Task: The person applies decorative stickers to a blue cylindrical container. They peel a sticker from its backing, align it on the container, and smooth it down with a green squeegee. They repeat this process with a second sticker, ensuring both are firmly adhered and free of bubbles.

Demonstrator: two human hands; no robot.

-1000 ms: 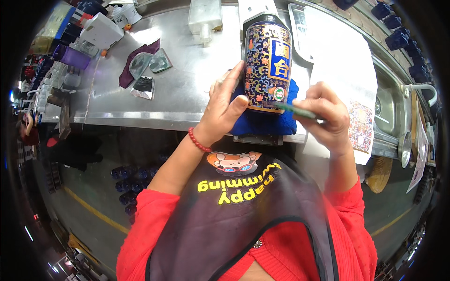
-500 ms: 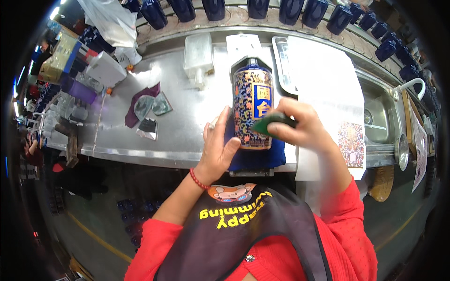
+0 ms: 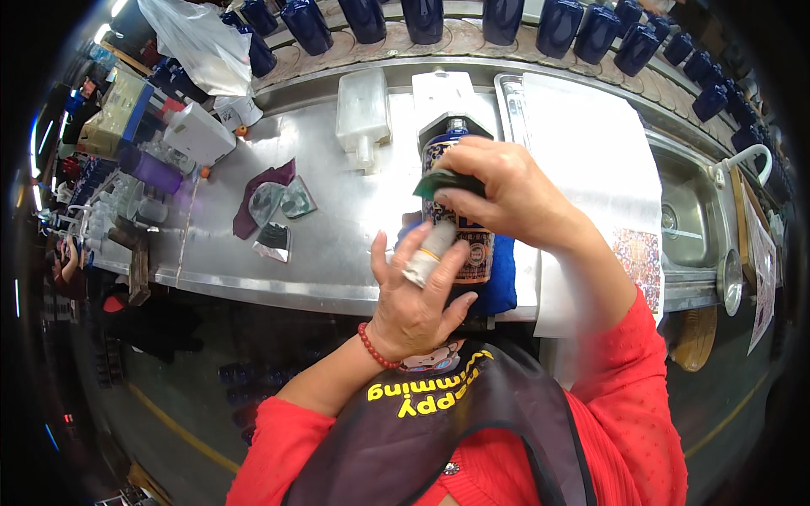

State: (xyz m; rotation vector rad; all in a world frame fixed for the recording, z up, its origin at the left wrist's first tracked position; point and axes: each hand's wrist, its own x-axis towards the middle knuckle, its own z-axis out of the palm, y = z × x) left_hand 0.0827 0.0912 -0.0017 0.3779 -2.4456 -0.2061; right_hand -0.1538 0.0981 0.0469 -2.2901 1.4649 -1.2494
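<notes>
A dark blue bottle (image 3: 477,266) with a colourful floral label lies in front of me, its neck pointing away toward a white holder (image 3: 443,97). Blue cloth (image 3: 503,282) shows under its near right side. My right hand (image 3: 510,192) grips a green scraper (image 3: 437,181) over the bottle's upper part, hiding much of the label there. Close to the bottle's lower left side is my left hand (image 3: 412,308), fingers spread; one finger has a whitish wrap around it. Whether the left fingertips touch the bottle I cannot tell.
White sheets (image 3: 574,152) lie on the right, one with a patterned print (image 3: 639,261), beside a steel sink (image 3: 682,223). Left of the holder is a clear bottle-shaped container (image 3: 363,118); farther left, a purple cloth (image 3: 246,211). Several blue bottles (image 3: 422,21) line the conveyor behind.
My right hand has moved the scraper up and left, across the bottle toward its neck. The left hand has come off the bottle's left edge, nearer to me, with fingers spread wider.
</notes>
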